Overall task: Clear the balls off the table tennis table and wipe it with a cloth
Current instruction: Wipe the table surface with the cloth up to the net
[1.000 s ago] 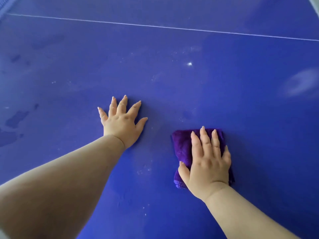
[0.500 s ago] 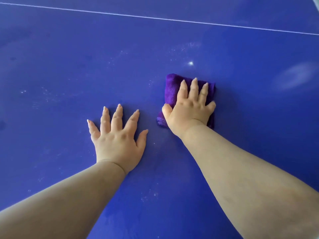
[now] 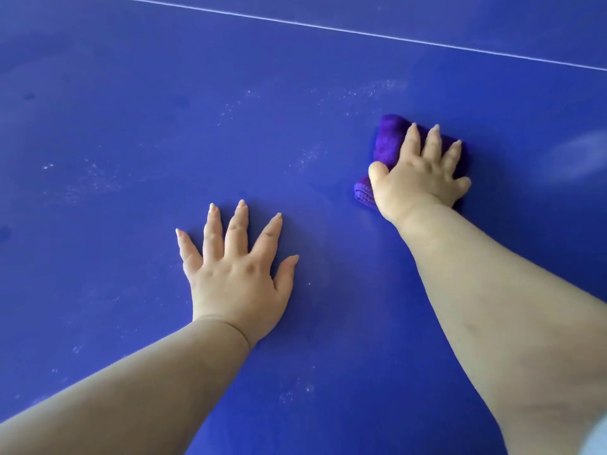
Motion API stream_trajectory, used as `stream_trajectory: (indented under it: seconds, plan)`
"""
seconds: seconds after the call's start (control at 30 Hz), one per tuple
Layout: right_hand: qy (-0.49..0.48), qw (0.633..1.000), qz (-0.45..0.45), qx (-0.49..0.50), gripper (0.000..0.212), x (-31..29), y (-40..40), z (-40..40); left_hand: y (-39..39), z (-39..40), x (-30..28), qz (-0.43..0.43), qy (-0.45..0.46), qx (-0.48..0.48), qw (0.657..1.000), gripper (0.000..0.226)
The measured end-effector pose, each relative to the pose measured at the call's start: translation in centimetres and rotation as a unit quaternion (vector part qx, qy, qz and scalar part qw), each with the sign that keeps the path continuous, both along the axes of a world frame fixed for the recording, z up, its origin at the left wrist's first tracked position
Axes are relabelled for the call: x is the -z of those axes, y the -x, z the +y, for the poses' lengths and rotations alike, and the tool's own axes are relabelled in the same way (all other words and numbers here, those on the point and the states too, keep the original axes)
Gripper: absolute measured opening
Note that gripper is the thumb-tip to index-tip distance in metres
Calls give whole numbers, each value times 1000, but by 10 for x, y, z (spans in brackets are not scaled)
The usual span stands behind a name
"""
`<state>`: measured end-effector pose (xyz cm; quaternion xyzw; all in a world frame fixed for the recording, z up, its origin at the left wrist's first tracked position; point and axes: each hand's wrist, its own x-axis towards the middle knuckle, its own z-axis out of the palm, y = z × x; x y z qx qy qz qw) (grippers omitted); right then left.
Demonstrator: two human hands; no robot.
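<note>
The folded purple cloth lies flat on the blue table tennis table at about two o'clock in the view, pinned under the right hand, whose fingers are spread nearly straight across the top of it and press down rather than curl round it. The left hand rests at about six o'clock, palm down and fingers splayed wide on the bare surface, holding nothing; it looks like a brace for the reach. No balls show here, so the wiping seems to be the step in hand. Pale dusty streaks lie just beyond the cloth toward twelve o'clock, short of the white line, with fainter specks out at nine o'clock. A good stroke would keep the palm's weight even, carry the cloth through those streaks in overlapping passes, and keep the fold from rolling under.
</note>
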<state>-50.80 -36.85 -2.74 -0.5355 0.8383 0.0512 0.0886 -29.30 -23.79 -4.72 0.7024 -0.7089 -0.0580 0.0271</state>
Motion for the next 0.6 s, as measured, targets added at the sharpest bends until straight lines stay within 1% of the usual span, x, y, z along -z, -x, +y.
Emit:
stream_trajectory:
  seconds: [0.07,0.13,0.2,0.27,0.33,0.4,0.43,0.5,0.6]
  plan:
    - [3,1000,-14,-3,79,0,-16,-11,0,0,-1,1,-2,-3,1000,58]
    - [2,999,-13,-38,79,-2,-28,-1,0,1,-2,-1,-9,-7,1000,58]
    - [2,993,-7,-116,79,-2,-34,29,0,1,-3,-2,-15,-9,1000,58]
    - [9,980,-7,-201,80,-1,-31,72,-1,2,-3,-1,-16,-10,1000,58]
    - [13,969,-4,-246,82,-2,-14,105,-2,3,-3,12,-11,-11,1000,57]
    - [0,970,3,-241,83,-2,12,110,-2,4,-2,19,-5,-13,1000,57]
    - [1,975,6,-222,82,-2,25,102,-2,4,-2,19,-3,-12,1000,56]
    - [10,988,10,-153,79,-1,39,67,-1,2,-2,18,1,-10,1000,56]
    - [23,998,0,-52,75,1,35,-8,-1,0,-2,13,4,-6,1000,56]
